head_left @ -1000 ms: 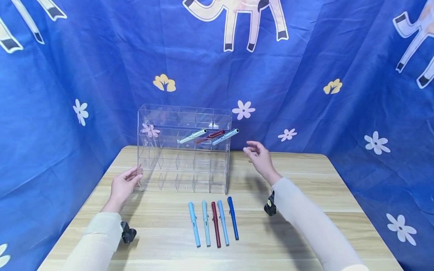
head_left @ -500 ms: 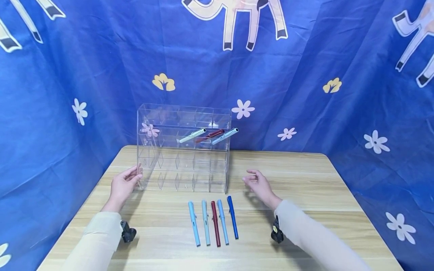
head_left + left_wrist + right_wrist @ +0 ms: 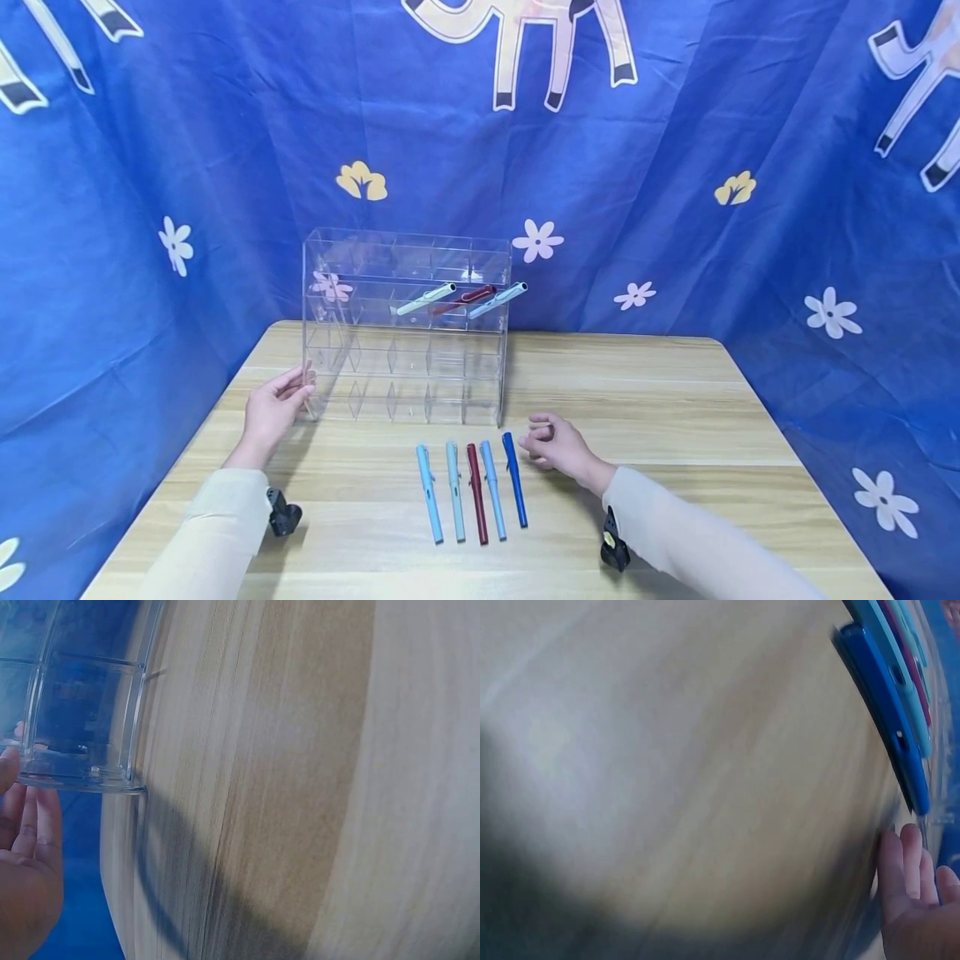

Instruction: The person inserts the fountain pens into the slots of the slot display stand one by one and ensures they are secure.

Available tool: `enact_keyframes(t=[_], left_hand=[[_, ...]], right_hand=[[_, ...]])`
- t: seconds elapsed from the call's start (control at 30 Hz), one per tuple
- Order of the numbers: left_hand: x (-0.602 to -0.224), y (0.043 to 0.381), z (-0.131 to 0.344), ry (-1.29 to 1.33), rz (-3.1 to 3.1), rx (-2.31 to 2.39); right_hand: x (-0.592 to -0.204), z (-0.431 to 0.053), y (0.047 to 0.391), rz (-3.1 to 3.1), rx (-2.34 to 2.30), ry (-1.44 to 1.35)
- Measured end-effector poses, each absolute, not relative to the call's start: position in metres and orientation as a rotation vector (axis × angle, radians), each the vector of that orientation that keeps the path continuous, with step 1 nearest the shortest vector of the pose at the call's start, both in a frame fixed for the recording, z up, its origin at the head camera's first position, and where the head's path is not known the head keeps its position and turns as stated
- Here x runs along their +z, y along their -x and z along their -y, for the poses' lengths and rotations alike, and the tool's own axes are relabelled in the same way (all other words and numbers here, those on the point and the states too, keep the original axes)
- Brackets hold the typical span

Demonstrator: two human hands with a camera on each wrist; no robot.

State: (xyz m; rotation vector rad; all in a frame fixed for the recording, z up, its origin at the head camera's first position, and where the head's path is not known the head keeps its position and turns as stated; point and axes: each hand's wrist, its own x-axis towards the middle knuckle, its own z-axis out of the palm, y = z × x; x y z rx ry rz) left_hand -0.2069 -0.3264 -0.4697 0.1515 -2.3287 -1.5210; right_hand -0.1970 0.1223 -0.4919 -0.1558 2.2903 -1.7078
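A clear plastic pen rack (image 3: 408,350) with tiers of compartments stands upright on the table. My left hand (image 3: 272,414) pinches its left side edge low down, thumb in front and fingers behind, as the left wrist view (image 3: 30,862) also shows. Three pens lie slanted in the rack's upper part: a pale green pen (image 3: 425,299), a dark red pen (image 3: 465,300) and a light blue pen (image 3: 498,301). My right hand (image 3: 562,448) holds nothing, its fingers loosely bent. It is just right of the dark blue pen (image 3: 515,481), whose cap end is nearest in the right wrist view.
Left of the dark blue pen lie a blue pen (image 3: 493,492), another dark red pen (image 3: 477,495), a pale teal pen (image 3: 456,493) and a sky-blue pen (image 3: 430,495), side by side. The wooden table (image 3: 645,383) meets a patterned blue cloth (image 3: 645,200) behind.
My right hand has come down and toward me from beside the rack's upper right to the dark blue pen. My left hand, the rack and the pens have stayed in place.
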Motion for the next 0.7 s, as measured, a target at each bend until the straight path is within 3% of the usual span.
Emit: enact_keyframes(t=[0.7], left_hand=[[-0.471, 0.207, 0.327, -0.168, 2.336, -1.524]], right_hand=[[-0.498, -0.098, 0.179, -2.421, -1.504, 0.101]])
